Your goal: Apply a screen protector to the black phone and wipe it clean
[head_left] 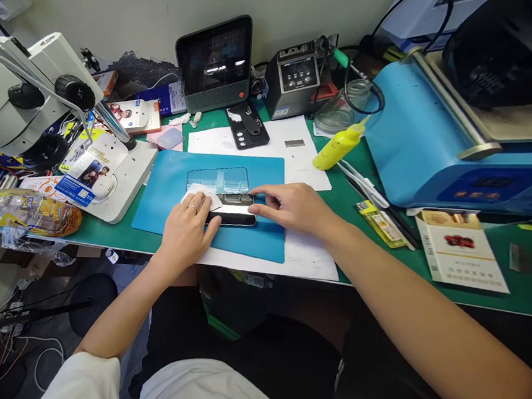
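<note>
A dark, glossy smartphone (236, 217) lies face up on the blue mat (163, 206), with light reflected across its surface. My left hand (189, 224) presses a white tissue (204, 194) onto the phone's left part, which it covers. At the phone's right end, my right hand (293, 207) steadies it with thumb and index finger; the other fingers are curled in. Just behind the phone is a clear, thin-outlined screen protector or glass sheet (205, 175), lying flat on the mat.
Behind the mat lie a black phone case (248, 126) and a small metal blade (294, 143). A yellow squeeze bottle (338, 147) and tweezers (365, 183) are to the right, near a blue machine (406, 137). A microscope (47, 93) and a drink bottle (32, 210) stand left.
</note>
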Demonstrator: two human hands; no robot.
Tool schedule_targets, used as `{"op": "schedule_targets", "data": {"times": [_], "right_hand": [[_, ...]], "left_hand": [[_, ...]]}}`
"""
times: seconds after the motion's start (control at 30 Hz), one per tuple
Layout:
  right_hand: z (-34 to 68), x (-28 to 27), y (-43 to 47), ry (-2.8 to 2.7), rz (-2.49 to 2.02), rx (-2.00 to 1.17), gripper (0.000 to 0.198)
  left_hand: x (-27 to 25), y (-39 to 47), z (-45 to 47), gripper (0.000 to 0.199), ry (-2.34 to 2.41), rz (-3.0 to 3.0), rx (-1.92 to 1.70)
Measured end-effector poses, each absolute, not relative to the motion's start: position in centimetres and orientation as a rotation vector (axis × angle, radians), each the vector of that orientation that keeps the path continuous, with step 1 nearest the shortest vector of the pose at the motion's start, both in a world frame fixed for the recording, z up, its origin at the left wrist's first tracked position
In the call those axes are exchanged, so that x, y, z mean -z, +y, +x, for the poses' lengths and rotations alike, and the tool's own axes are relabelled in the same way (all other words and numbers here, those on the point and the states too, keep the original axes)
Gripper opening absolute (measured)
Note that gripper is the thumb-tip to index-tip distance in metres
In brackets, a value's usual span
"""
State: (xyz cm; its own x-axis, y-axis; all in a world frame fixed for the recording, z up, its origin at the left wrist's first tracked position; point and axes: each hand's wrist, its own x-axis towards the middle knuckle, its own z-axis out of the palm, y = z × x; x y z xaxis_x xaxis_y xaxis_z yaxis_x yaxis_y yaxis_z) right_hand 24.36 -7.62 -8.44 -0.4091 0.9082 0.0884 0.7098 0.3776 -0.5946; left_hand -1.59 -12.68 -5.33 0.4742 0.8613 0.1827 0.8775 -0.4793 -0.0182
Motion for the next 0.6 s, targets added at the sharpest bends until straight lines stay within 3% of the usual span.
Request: {"op": "schedule_targets", "data": {"times": [0.6], "right_hand": [[24.4, 7.7, -7.7, -2.244, -1.42, -0.759, 0.062]], "left_hand": [[5.7, -13.1, -3.1, 0.052, -1.62, -2.625, 0.202]]}}
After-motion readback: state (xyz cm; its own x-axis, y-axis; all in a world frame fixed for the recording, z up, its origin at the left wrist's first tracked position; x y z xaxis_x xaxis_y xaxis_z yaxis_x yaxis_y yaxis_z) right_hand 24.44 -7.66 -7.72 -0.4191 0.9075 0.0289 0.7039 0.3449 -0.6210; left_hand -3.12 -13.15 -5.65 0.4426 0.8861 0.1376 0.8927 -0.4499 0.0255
